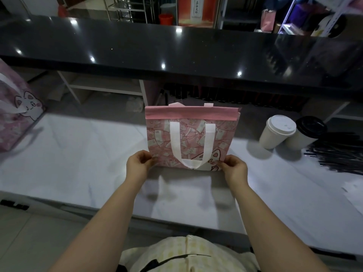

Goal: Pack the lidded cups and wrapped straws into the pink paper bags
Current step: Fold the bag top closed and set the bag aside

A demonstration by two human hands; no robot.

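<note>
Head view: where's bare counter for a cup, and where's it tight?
Bare: white counter between the left bag and the held bag, and the near strip in front of it. Crowded: the right, with white-lidded cup, black-lidded cup and straw pile.

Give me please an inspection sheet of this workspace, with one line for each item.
Surface: glossy white worktop, which mirrors the bag.
Job's things: pink paper bag with white handles at centre; white-lidded paper cup and black-lidded paper cup upright side by side at right; pile of black wrapped straws beside them; second pink paper bag at left edge.
Clutter: pale flat sheet at right edge, blurred.
Grippers: left hand and right hand each pinch a lower corner of the centre bag.
Cables: nothing seen.
Surroundings: glossy black counter behind; red bucket beyond.
</note>
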